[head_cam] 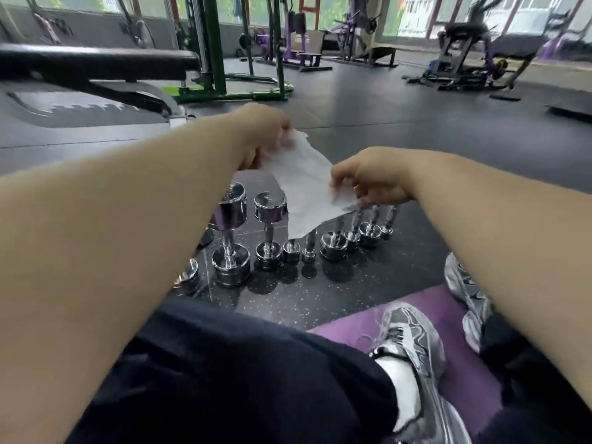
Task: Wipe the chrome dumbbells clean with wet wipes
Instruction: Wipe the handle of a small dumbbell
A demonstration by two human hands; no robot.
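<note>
Head view: left hand [256,136] and right hand [368,177] pinch the limp wet wipe [304,184] (tears easily) by opposite edges.

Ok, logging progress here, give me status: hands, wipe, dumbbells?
Left hand and right hand both pinch white wet wipe, spread midair. Chrome dumbbells in a row on black speckled floor, untouched. Nothing blocking.

One wide-angle view, worn on the head of a person seemingly seated low, faces forward and down, close above the chrome dumbbells [231,219] on the floor [416,139]; distant gym machines [213,43], blurred, line its upper edge.
</note>
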